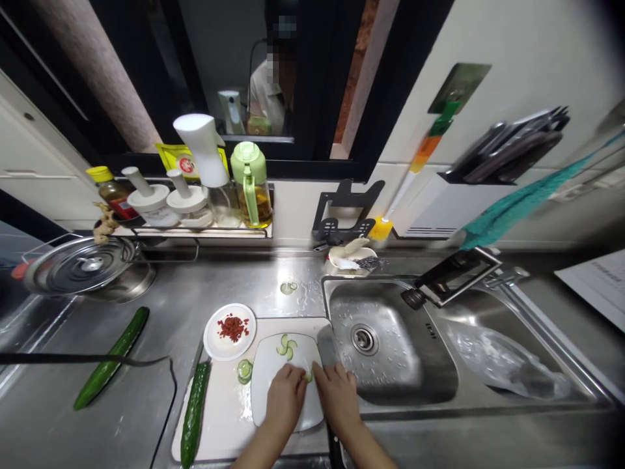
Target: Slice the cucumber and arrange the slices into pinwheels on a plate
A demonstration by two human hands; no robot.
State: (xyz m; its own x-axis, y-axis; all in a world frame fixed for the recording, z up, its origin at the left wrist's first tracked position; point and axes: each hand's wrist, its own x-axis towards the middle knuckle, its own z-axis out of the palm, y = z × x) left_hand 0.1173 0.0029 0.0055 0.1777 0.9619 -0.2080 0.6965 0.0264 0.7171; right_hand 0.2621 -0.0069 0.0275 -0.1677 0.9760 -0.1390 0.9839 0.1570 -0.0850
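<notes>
At the far left of the brushed steel counter (229, 286) sits a domed metal pot lid (81, 267), and near it a whole cucumber (112, 358) lies on a slant, its far end tipped to the right. Next comes a pale, smooth cutting board (224, 417). Along its left edge lies a second cucumber (195, 410), dark green and bumpy, with its long axis running almost straight away from the person. Just beyond it, a round white saucer (215, 348) holds a small heap of red bits (233, 327). A few loose slices (244, 371) lie stacked beside a glossy white rectangular plate (268, 371) with rounded corners. The plate's longer side also runs away from the person, and it carries three thin slices (286, 347) fanned near its far end. Over the plate's near half the left hand (286, 398) has its fingers drawn in close. Their tips touch a small pale-green cucumber slice (308, 376) near the plate's right edge (too small to tell which way it points). The right hand (338, 398) meets the same slice from the other side, its fingers likewise close together. I cannot tell whether either hand actually pinches the slice. A steel cleaver (326, 345) lies under the right hand, blade pointing away and dark handle toward the person. Just right of it is the wet, rounded steel sink (400, 371).
</notes>
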